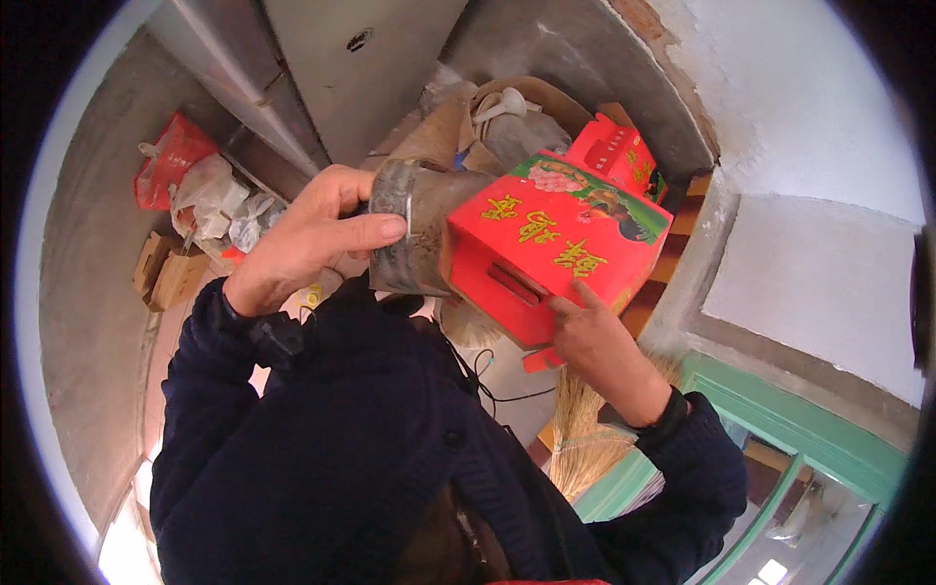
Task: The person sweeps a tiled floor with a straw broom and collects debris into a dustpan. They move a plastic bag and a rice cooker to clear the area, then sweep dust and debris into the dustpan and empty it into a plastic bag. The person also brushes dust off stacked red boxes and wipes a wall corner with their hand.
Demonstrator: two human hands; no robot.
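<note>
My left hand [311, 234] grips the rim of a worn grey metal cylinder [428, 227], the thumb lying over its banded edge and the fingers mostly hidden behind. Against the far end of the cylinder sits a red cardboard carton [556, 197], tilted, with a food picture and yellow writing on its broad side. A slot-shaped hand hole shows on the panel nearest to me. At the carton's near right corner, my right hand [596, 344] holds it, fingertips on the printed side. Whether the cylinder enters the carton cannot be seen.
Behind stand another red carton [620, 157] and an open brown container [563, 91] with a white funnel-like piece [508, 104]. Straw brooms [574, 446] lean near a green window frame [775, 409]. Plastic bags [208, 191] and a cardboard box [179, 278] lie left. A black cable [515, 398] trails below.
</note>
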